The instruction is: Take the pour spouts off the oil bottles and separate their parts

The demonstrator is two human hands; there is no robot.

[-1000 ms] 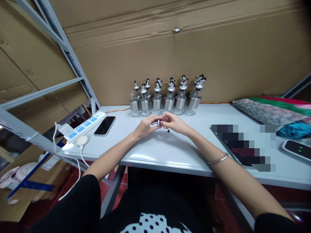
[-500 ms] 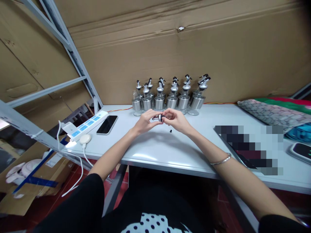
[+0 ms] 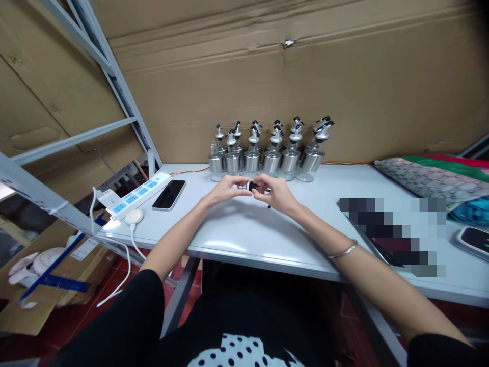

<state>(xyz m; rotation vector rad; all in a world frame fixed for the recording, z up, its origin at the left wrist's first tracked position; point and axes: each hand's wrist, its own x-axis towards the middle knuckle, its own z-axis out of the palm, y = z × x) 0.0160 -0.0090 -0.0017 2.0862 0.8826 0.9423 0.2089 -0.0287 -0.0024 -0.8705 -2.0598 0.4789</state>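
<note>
Above the middle of the table, both my hands hold one small pour spout (image 3: pixel 250 186) with a silver body and a black end. My left hand (image 3: pixel 226 189) is closed on its silver side. The fingers of my right hand (image 3: pixel 275 192) pinch the black end. A small black piece (image 3: pixel 269 206) lies on the table just below my right hand, partly hidden by it. Behind my hands stand several glass and steel bottles (image 3: pixel 252 162), most topped with silver and black spouts. The front-left bottle (image 3: pixel 216 164) shows a bare glass neck.
At the left of the white table (image 3: pixel 237 239) are a power strip (image 3: pixel 141 193), a phone (image 3: pixel 169 194) and a round white charger (image 3: pixel 134 217). A blurred-out flat item (image 3: pixel 382 229), a patterned cushion (image 3: pixel 428 176) and another device (image 3: pixel 473 239) lie right. Cardboard (image 3: pixel 229 76) stands behind.
My right hand has shifted slightly and turned on the black end of the spout. It now covers more of the small black piece. The view has moved a little.
</note>
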